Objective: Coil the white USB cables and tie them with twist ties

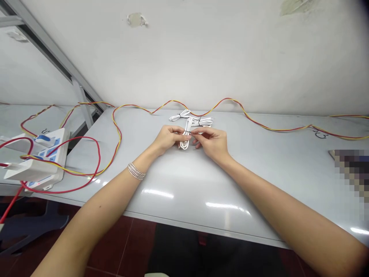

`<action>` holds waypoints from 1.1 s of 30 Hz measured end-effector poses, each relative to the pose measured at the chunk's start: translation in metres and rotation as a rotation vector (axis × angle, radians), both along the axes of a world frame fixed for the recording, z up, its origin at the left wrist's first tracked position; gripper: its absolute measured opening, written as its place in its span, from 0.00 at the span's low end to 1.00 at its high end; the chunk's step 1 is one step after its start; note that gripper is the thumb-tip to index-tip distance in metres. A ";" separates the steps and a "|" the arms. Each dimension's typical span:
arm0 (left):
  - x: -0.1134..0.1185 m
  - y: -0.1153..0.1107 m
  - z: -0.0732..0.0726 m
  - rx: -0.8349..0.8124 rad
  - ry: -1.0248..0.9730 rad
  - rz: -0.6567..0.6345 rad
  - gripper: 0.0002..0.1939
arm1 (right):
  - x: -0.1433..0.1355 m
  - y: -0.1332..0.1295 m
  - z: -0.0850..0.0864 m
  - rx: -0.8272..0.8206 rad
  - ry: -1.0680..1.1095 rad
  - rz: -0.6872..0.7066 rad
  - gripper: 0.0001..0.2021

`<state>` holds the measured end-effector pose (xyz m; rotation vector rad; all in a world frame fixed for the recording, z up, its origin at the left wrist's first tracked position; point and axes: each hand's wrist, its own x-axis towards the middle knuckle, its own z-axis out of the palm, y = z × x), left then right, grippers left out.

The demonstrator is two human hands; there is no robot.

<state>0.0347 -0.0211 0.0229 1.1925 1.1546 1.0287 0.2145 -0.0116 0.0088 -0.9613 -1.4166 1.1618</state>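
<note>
A coiled white cable (185, 144) is pinched between the thumb and fingers of my left hand (168, 139), its loops pointing towards me. Around the coil's middle runs a thin black tie (188, 132). The fingertips of my right hand (211, 140) are pressed together at the right end of this tie, touching or very near the coil. Just behind, on the table, lie a bundle of white cables (203, 121) and a smaller white cable coil (179, 115), each bound with a black tie. My right fingers partly hide the larger bundle.
Twisted red and yellow wires (132, 105) wind along the back of the grey table (184, 192) by the wall. At the left, a white power strip (59, 150) carries plugged-in adapters (30, 171) and looping red wires. A blurred-out object (353, 169) lies at the right edge.
</note>
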 end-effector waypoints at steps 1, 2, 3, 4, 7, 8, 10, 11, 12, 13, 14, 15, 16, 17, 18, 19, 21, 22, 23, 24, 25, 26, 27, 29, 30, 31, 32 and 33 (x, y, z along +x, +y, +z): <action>0.000 0.000 0.000 -0.008 0.001 -0.009 0.15 | 0.000 0.000 -0.001 0.015 0.000 0.006 0.04; -0.001 0.000 0.001 -0.014 0.003 -0.016 0.15 | 0.001 0.000 -0.002 0.032 -0.001 0.012 0.04; -0.001 0.000 0.001 -0.013 0.008 -0.016 0.15 | 0.001 0.001 -0.002 0.046 -0.002 0.016 0.04; -0.001 0.000 0.000 -0.006 0.013 -0.010 0.15 | 0.001 0.001 -0.003 0.055 0.000 0.019 0.04; -0.001 0.001 -0.002 0.066 -0.008 0.024 0.16 | 0.001 0.004 -0.002 0.010 0.045 0.031 0.07; -0.001 0.001 -0.003 0.100 -0.028 0.031 0.17 | 0.001 0.005 -0.001 -0.029 0.076 0.040 0.10; -0.001 0.002 -0.005 0.165 -0.063 0.031 0.20 | 0.002 0.008 0.000 -0.108 0.128 0.087 0.18; -0.001 0.002 -0.006 0.194 -0.070 0.030 0.21 | 0.002 0.010 0.001 -0.132 0.134 0.130 0.20; -0.001 0.003 -0.006 0.219 -0.068 0.024 0.21 | 0.003 0.012 0.001 -0.140 0.126 0.183 0.21; -0.001 0.004 -0.007 0.243 -0.062 0.015 0.21 | 0.004 0.013 0.001 -0.138 0.108 0.238 0.22; -0.001 0.004 -0.008 0.266 -0.056 0.008 0.20 | 0.005 0.015 0.001 -0.134 0.086 0.289 0.23; 0.000 0.005 -0.009 0.284 -0.051 0.001 0.20 | 0.007 0.016 0.001 -0.133 0.069 0.326 0.23; 0.000 0.006 -0.009 0.299 -0.047 0.003 0.21 | 0.008 0.016 0.001 -0.139 0.056 0.348 0.23; 0.000 0.007 -0.010 0.313 -0.036 0.020 0.22 | 0.009 0.017 0.000 -0.150 0.047 0.352 0.24; 0.001 0.007 -0.010 0.329 -0.019 0.055 0.23 | 0.010 0.017 0.000 -0.164 0.039 0.344 0.24; 0.001 0.007 -0.011 0.348 0.004 0.102 0.24 | 0.010 0.018 0.000 -0.176 0.031 0.329 0.25; 0.003 0.006 -0.011 0.386 0.060 0.181 0.22 | 0.010 0.018 -0.001 -0.185 0.024 0.297 0.25; 0.004 0.004 -0.010 0.405 0.094 0.194 0.19 | 0.010 0.018 -0.002 -0.181 0.022 0.288 0.24; 0.005 0.003 -0.010 0.422 0.131 0.188 0.17 | 0.009 0.018 -0.002 -0.173 0.022 0.285 0.23; 0.006 0.001 -0.009 0.441 0.173 0.173 0.14 | 0.009 0.018 -0.002 -0.165 0.022 0.284 0.21; 0.006 -0.001 -0.009 0.460 0.220 0.158 0.12 | 0.008 0.017 -0.003 -0.159 0.025 0.281 0.20; 0.007 -0.003 -0.008 0.481 0.267 0.150 0.12 | 0.008 0.017 -0.003 -0.153 0.031 0.273 0.20; 0.008 -0.004 -0.007 0.501 0.311 0.154 0.12 | 0.007 0.017 -0.003 -0.150 0.040 0.262 0.20; 0.009 -0.007 -0.005 0.537 0.381 0.188 0.13 | 0.006 0.016 -0.003 -0.151 0.054 0.240 0.20; 0.009 -0.007 -0.005 0.554 0.408 0.213 0.14 | 0.006 0.016 -0.002 -0.153 0.055 0.230 0.21; 0.009 -0.007 -0.004 0.570 0.430 0.241 0.13 | 0.006 0.016 -0.002 -0.155 0.053 0.220 0.22; 0.009 -0.007 -0.003 0.584 0.448 0.266 0.13 | 0.006 0.015 -0.001 -0.159 0.049 0.211 0.22; 0.008 -0.007 -0.003 0.597 0.459 0.286 0.12 | 0.006 0.015 -0.001 -0.162 0.044 0.204 0.23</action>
